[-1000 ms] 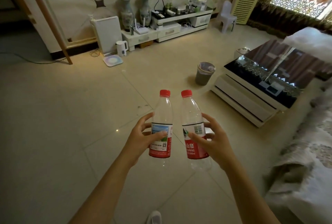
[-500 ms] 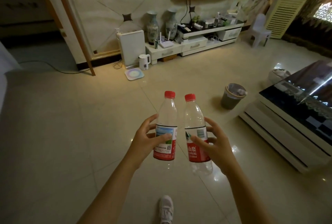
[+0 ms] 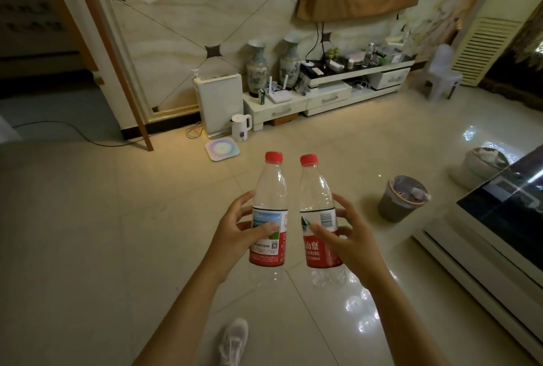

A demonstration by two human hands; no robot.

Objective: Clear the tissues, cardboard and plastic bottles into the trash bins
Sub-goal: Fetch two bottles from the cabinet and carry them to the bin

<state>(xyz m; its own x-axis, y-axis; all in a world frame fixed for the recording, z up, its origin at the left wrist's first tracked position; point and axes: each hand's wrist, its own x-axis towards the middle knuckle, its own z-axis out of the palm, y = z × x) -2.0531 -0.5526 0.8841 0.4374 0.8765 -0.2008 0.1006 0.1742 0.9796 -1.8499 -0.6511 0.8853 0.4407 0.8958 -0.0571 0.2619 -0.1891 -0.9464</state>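
I hold two clear, empty plastic bottles with red caps and red labels upright in front of me, side by side and a little apart. My left hand (image 3: pixel 235 233) grips the left bottle (image 3: pixel 270 189) around its label. My right hand (image 3: pixel 349 236) grips the right bottle (image 3: pixel 316 192) the same way. A round brown trash bin (image 3: pixel 396 207) with a purple liner stands on the floor to the right, beyond my right hand. A second, white trash bin (image 3: pixel 473 166) with crumpled stuff in it sits farther right.
A dark glass coffee table (image 3: pixel 505 213) on a white base fills the right side. Along the far wall are a white TV cabinet (image 3: pixel 332 95), two vases, a white kettle (image 3: pixel 241 127) and a flat scale (image 3: pixel 221 148). My shoe (image 3: pixel 233 342) shows on the tiled floor below.
My view has swung left and up, so the coffee table and brown bin have slid to the right. Both hands keep the bottles upright in the same pose.
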